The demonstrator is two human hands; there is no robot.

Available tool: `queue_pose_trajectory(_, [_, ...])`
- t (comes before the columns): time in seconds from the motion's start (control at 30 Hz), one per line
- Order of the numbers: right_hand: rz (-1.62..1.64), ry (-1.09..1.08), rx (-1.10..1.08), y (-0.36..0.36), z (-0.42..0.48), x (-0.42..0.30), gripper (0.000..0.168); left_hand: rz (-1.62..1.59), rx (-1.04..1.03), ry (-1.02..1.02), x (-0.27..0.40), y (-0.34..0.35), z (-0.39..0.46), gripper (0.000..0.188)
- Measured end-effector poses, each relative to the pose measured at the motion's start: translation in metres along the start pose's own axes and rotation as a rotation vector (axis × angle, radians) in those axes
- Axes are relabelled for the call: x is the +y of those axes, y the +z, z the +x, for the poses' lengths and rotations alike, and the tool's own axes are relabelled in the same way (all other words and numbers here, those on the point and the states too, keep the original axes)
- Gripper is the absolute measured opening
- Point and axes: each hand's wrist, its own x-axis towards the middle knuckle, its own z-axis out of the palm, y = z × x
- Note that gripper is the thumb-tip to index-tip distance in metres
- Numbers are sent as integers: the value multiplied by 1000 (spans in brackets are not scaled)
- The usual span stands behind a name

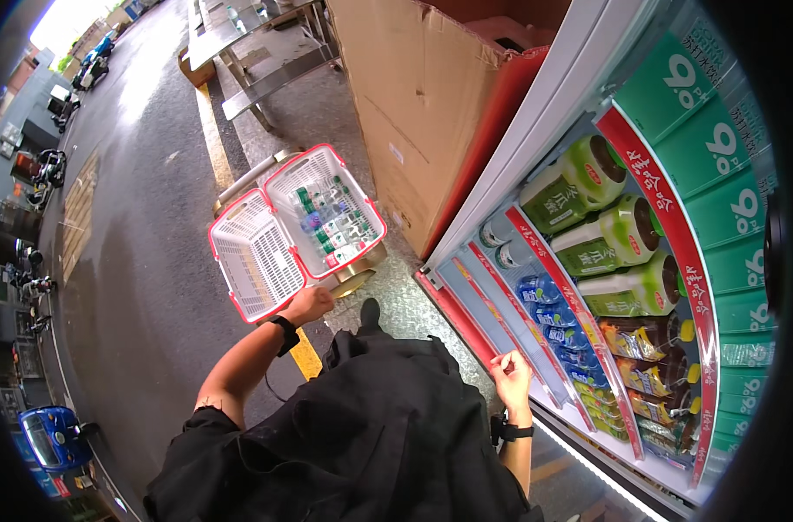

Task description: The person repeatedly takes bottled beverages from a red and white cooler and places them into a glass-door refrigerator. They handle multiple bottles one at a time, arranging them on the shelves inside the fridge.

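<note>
My left hand point(308, 305) is curled at the near rim of a white slotted plastic basket point(258, 251) with red trim; its fingertips are hidden. Joined to or standing against it, a second such basket point(288, 175) holds several clear water bottles point(331, 225), some green-capped. Both rest on a stand with a curved brass-coloured metal part point(357, 271). By the lower shelves of a drinks refrigerator point(501, 222), my right hand point(512, 375) has loosely bent fingers with nothing visible in them. Blue-labelled bottles point(556, 329) and large green-labelled bottles point(602, 248) fill shelves beyond it.
A large cardboard box point(412, 98) stands beside the refrigerator. Farther off is a stainless steel table point(253, 36) with bottles on top. Wet asphalt point(135, 274) stretches left to parked scooters point(47, 169) and a small blue vehicle point(56, 437). My shoe point(370, 313) is near the baskets.
</note>
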Motion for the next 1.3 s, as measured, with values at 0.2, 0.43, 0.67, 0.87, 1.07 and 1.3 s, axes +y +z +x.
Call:
queue_pose_trajectory(0.2, [130,23,-2,5,0,11,28,-20,-5,-9,4,0,-1,20])
queue_pose_trajectory(0.43, [29,-6,-4,5,-1,6,25,-28,-32,0,7,-1,-1,20])
queue_pose_trajectory(0.67, [-82,-16,-20,4,-3,-16,22,-37,-38,-42,7,1,-1,19])
queue_pose_trajectory(0.87, [-68,15,11,10,-3,-9,25,-59,-39,-53,-2,8,0,23])
queue_pose_trajectory(1.07, [-120,53,-4,12,-5,-21,26,-59,-35,-28,0,7,-5,26])
queue_pose_trajectory(1.3, [-67,67,-17,19,-2,-18,26,-5,-22,48,-17,11,-9,21])
